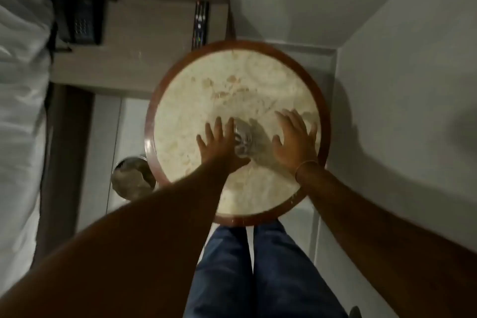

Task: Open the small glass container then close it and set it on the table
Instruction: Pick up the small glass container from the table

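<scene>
1. The small glass container [244,141] stands on the round table [325,121], between both hands.
2. The left hand [219,146], fingers spread, touches its left side and is nearer.
3. The right hand [295,141], spread, hovers just beside.

- Round table [260,80]: cream top mottled with tan blotches and pale swirls, thickest toward 12 o'clock; a reddish-brown wooden rim rings it.
- Small glass container [244,138], near the table's centre: clear, with grey-silver glints, blurred.
- Trousers [258,273], at 6 o'clock: dark blue denim.
- Bangle [305,164] on the right wrist: thin, pale gold.
- Remote control [200,24], at 11 o'clock: black with small red and coloured buttons.
- Telephone [81,20], at 10 o'clock: black with a grey keypad.
- Bin [133,178], at 8 o'clock: shiny silver metal.
- Bedding [20,85], at 9 o'clock: white.
</scene>
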### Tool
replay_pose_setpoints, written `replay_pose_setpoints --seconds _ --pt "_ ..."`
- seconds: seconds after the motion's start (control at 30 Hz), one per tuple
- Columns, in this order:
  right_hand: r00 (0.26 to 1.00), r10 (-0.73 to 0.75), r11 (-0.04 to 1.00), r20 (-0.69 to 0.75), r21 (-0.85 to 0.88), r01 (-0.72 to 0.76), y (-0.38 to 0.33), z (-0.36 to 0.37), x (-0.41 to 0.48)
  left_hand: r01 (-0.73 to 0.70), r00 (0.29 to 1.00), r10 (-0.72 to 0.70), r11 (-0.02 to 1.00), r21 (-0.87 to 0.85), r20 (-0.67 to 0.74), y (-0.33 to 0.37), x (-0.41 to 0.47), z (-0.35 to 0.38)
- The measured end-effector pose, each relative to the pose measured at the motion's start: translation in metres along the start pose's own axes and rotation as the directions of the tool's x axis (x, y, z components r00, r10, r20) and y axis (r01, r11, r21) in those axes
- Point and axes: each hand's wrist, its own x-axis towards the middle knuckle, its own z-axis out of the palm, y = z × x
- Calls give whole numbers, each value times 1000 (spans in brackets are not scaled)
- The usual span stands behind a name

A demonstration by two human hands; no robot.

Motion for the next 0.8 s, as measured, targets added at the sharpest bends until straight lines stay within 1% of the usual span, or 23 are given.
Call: replay_pose_setpoints --seconds 0.07,0.17,0.23,0.33,0.4,0.5,0.57,0.63,0.67,0.7,0.73,0.77,0.8 --pt "999 31 997 -39 74 -28 5 19 4 -45 999 44 996 75 10 2 15 13" --pt "992 99 979 -76 185 -83 10 47 -3 -69 997 71 993 95 -14 3 36 34" --pt "987 124 964 -104 250 -95 11 56 -9 -106 992 113 988 115 -58 3 44 44" --pt "980 123 941 -159 331 -64 16 69 -11 -140 976 158 982 130 -148 -3 47 57" --pt "978 169 897 -126 431 -99 13 75 -15 -163 961 186 979 121 -203 -4 46 62" --pt "966 255 776 32 590 -224 6 81 -11 -206 948 217 976 68 -235 -8 47 62" --pt "951 286 676 121 678 -289 -1 83 -6 -211 945 204 977 -1 -257 -11 43 60" --pt "929 300 548 218 757 -355 -8 86 -1 -212 944 173 970 -115 -283 -15 31 57" --pt "908 283 459 309 787 -411 -11 86 1 -227 940 171 960 -166 -296 -18 22 56" --pt "878 221 358 425 802 -478 -14 86 2 -245 936 178 949 -199 -304 -19 11 54" --pt "837 122 264 533 796 -545 -15 86 3 -263 934 190 938 -224 -304 -21 0 52" --pt "782 15 191 623 766 -613 -18 88 2 -271 936 195 930 -249 -293 -24 -13 51" --pt "729 -58 143 683 728 -671 -21 90 0 -272 940 195 923 -271 -279 -29 -28 50"
